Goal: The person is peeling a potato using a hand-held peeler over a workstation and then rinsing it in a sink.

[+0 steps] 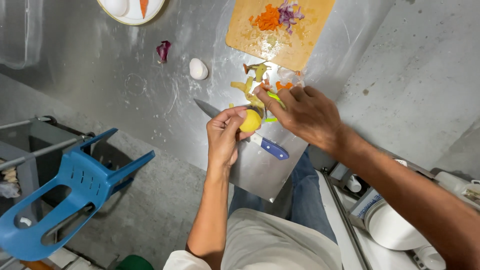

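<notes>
Mid-peel: my left hand gripped the half-peeled potato over the steel table, right hand clenched the green peeler against it; next stroke probably needed the potato turned.

My left hand grips a smooth, moist yellow potato. My right hand holds a glossy green plastic peeler. At six o'clock lies a knife, bright steel with a shiny blue plastic handle, on the scuffed brushed-metal table. At twelve o'clock, a matt wooden board.
</notes>
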